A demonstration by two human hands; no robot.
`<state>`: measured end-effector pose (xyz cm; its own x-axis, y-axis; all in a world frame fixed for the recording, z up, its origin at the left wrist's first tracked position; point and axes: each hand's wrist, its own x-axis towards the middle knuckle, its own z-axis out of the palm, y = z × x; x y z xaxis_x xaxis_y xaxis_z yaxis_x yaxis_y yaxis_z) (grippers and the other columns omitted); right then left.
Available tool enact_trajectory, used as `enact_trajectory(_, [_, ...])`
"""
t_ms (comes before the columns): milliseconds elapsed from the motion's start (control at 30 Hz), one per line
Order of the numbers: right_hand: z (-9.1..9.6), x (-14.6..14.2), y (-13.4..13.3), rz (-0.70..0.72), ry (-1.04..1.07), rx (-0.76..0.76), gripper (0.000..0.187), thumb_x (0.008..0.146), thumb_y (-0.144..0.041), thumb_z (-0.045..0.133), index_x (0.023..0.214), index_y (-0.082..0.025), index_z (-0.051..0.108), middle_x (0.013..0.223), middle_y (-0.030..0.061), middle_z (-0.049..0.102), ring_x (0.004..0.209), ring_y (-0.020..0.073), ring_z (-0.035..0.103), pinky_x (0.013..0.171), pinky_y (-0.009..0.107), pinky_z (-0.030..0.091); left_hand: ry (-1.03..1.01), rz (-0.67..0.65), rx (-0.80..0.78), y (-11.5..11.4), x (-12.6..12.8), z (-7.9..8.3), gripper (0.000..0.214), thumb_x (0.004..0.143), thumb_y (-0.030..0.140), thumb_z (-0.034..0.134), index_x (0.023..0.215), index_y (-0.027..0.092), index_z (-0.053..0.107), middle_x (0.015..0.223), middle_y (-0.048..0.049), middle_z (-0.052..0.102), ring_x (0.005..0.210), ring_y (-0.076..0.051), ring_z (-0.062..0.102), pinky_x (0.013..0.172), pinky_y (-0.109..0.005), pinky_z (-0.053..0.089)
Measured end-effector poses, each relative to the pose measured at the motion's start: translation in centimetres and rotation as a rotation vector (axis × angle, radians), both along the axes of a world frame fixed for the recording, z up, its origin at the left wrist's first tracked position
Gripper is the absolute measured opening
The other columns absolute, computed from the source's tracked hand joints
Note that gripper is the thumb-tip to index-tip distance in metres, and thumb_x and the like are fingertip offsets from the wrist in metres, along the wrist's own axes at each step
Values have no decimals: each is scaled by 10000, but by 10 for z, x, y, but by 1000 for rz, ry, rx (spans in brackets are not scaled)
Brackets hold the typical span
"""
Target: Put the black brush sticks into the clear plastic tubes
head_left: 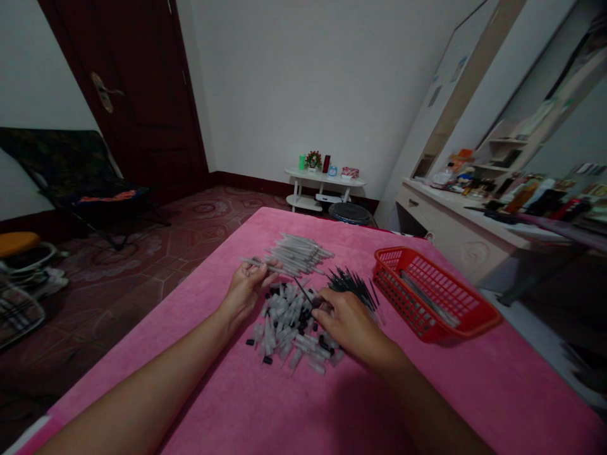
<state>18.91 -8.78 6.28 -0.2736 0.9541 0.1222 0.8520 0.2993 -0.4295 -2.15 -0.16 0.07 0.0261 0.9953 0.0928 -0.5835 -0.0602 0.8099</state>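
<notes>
My left hand (245,285) is closed around a thin grey pen barrel (265,266) that sticks out to both sides. My right hand (348,321) pinches a slim black refill (303,292) that points up and to the left. Between and under the hands lies a heap of clear caps and small black tips (289,325). Beyond it a stack of grey pen barrels (298,253) rests on the pink cloth. A bundle of black refills (353,283) lies to the right of my right hand.
A red plastic basket (434,294) with a few finished pens stands at the right on the pink-covered table (265,404). Beyond are a dark door, a folding chair at the left, a small white table and a dresser at the right.
</notes>
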Motion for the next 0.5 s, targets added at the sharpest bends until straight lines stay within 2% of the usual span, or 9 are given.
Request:
enact_trajectory(267, [-2, 0, 0, 12, -5, -12, 125, 808, -272, 554, 857, -191, 636, 739, 26, 661, 663, 138, 573, 567, 208, 297, -35, 2, -48, 0, 1, 0, 185, 752, 137, 671, 839, 162, 510, 922, -46, 680, 851, -131, 676, 778, -241, 565])
enact_trajectory(500, [0, 3, 1, 39, 30, -5, 179, 823, -272, 539, 907, -218, 688, 744, 15, 683, 671, 147, 594, 578, 217, 329, -12, -58, 15, 1, 2, -5, 282, 722, 201, 729, 913, 183, 522, 904, -31, 682, 780, -147, 679, 752, -307, 579])
